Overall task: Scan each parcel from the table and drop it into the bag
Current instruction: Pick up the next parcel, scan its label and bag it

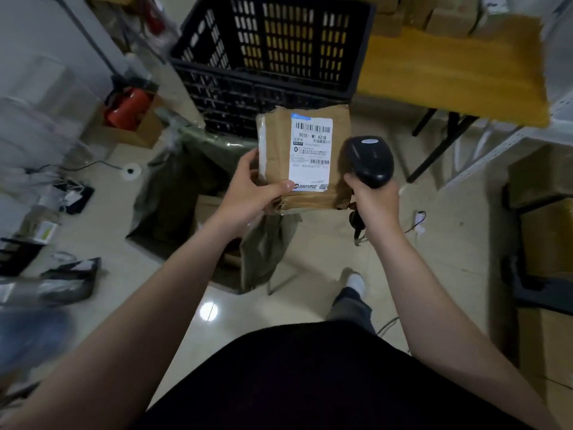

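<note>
While left hand (248, 193) pinches parcel (305, 159) by lower corner, right hand (376, 204) grips scanner (370, 161)

The scanner (370, 159) handle is hidden inside the right hand (376, 203).

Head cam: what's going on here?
A person is mid-scan. The left hand holds a brown paper parcel with its label facing up. The right hand grips a black handheld scanner right beside the label. An olive bag sits open on the floor below. The parcel has not been dropped in yet.
</note>
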